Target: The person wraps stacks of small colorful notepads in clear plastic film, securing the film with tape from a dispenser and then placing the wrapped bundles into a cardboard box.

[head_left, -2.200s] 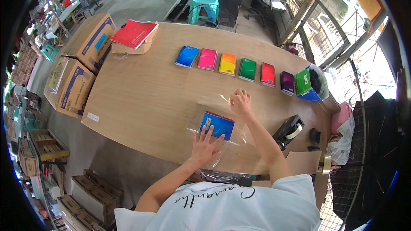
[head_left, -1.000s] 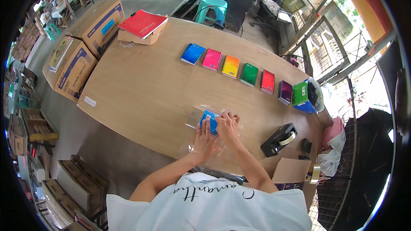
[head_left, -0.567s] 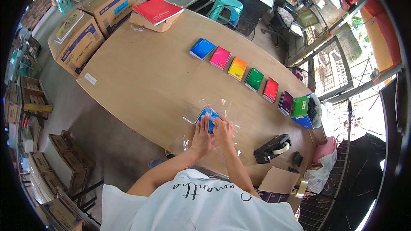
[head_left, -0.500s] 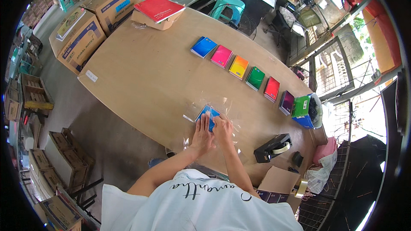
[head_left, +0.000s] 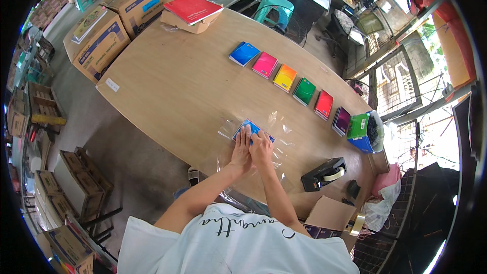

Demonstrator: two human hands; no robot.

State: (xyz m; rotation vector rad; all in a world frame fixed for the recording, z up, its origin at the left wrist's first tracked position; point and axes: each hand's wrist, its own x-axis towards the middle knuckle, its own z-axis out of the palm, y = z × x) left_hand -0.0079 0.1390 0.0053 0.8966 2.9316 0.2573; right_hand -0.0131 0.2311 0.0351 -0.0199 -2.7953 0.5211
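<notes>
A small blue notebook (head_left: 245, 126) lies near the table's front edge on a sheet of clear plastic film (head_left: 274, 117). My left hand (head_left: 242, 151) rests flat across it with the fingers stretched out. Beside it, my right hand (head_left: 261, 148) has curled fingers pressed down at the notebook's right part; what they pinch, if anything, is hidden. Both hands cover much of the cover. Shiny film spreads out around the hands on both sides and toward me.
Small notebook stacks run in a diagonal row: blue (head_left: 244, 54), pink (head_left: 265, 64), yellow (head_left: 284, 77), green (head_left: 304, 91), red (head_left: 323, 104), purple (head_left: 340, 121). A black tape dispenser (head_left: 323, 174) and an open carton (head_left: 331, 213) stand right; large cartons (head_left: 96, 40) far left.
The blue notebook now lies turned, with its long side running more left to right. My right hand has moved slightly with it, and the film around it has shifted.
</notes>
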